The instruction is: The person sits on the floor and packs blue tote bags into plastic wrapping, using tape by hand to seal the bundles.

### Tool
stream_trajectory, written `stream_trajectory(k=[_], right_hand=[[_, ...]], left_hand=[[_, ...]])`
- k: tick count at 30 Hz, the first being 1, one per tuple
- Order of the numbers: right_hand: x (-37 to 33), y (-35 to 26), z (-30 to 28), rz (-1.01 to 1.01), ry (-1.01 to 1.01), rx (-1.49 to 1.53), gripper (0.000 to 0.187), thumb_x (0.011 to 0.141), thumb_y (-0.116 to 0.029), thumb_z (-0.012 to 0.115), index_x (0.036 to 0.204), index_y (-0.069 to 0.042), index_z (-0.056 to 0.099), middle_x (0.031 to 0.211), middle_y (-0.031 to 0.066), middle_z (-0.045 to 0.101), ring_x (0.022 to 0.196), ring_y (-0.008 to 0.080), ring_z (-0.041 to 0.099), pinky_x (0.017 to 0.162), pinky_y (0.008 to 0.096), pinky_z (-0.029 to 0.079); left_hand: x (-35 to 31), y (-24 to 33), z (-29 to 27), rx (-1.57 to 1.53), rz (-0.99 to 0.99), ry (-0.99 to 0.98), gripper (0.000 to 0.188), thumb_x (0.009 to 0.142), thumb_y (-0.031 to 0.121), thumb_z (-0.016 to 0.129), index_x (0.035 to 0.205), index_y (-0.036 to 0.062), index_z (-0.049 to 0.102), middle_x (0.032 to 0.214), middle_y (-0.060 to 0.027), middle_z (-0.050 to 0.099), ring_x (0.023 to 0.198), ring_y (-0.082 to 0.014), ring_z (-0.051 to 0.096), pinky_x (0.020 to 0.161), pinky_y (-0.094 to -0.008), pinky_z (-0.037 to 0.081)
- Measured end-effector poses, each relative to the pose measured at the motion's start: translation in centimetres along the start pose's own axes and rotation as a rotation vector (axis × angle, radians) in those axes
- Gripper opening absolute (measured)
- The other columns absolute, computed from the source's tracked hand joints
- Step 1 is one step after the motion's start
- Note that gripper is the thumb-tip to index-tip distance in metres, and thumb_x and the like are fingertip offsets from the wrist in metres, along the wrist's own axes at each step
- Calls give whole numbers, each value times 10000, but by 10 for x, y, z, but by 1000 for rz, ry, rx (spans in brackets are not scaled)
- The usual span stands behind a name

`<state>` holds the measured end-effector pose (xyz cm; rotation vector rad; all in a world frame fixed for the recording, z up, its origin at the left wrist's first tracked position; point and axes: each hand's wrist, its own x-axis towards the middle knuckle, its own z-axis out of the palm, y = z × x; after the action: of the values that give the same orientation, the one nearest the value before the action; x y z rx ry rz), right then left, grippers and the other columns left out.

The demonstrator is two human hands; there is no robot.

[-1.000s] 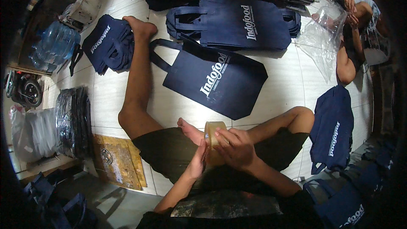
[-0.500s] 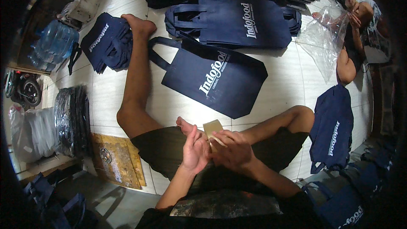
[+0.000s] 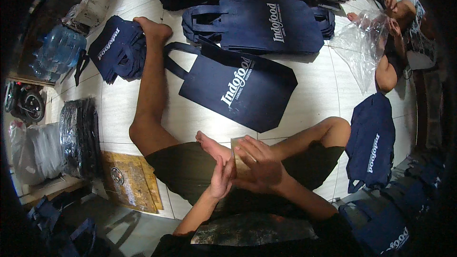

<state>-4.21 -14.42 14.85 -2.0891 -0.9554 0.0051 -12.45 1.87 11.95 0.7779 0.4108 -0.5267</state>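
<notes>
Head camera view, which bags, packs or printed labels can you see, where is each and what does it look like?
Tote bag: flat on the floor ahead, navy, white print.
Bag pile: behind it, navy, white print.
Folded bags: far left by a foot, navy.
Side bag: right of the knee, navy, white print.
Plastic sleeve: clear, in another person's hands, upper right.
Tape roll: tan, between left hand and right hand.

A navy tote bag (image 3: 238, 88) with white lettering lies flat on the tiled floor (image 3: 314, 95) at centre frame. Stacked navy bags (image 3: 257, 24) fill the top. A water jug (image 3: 59, 50) sits upper left, a wooden board (image 3: 128, 181) lower left, clear plastic wrap (image 3: 362, 47) upper right.
</notes>
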Motion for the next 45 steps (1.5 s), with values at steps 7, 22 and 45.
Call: stream_trajectory(k=[7, 22, 45], right_hand=[[-23, 6, 20, -99, 54, -137, 565, 819, -330, 766, 1286, -50, 615, 1351, 124, 587, 1178, 332, 596, 938, 441, 510], [-47, 29, 15, -88, 21, 185, 526, 733, -290, 831, 1191, -98, 658, 1257, 126, 623, 1193, 317, 592, 880, 439, 515], [-26, -4, 14, -19, 91, 52, 637, 766, -342, 835, 1292, -77, 592, 1300, 196, 556, 1184, 404, 594, 947, 513, 501]], left_hand=[[10, 24, 10, -214, -104, 22, 1091, 891, 854, 269, 1534, -27, 270, 1459, -118, 466, 1348, -244, 460, 1102, -360, 379], [0, 2, -6, 329, 134, 142, 835, 1018, 671, 278, 1472, -17, 410, 1392, -138, 567, 1271, -261, 533, 1068, -371, 399], [-24, -9, 6, 410, 165, 235, 930, 1000, 719, 82, 1521, -10, 329, 1472, -139, 464, 1336, -244, 448, 1136, -359, 311]])
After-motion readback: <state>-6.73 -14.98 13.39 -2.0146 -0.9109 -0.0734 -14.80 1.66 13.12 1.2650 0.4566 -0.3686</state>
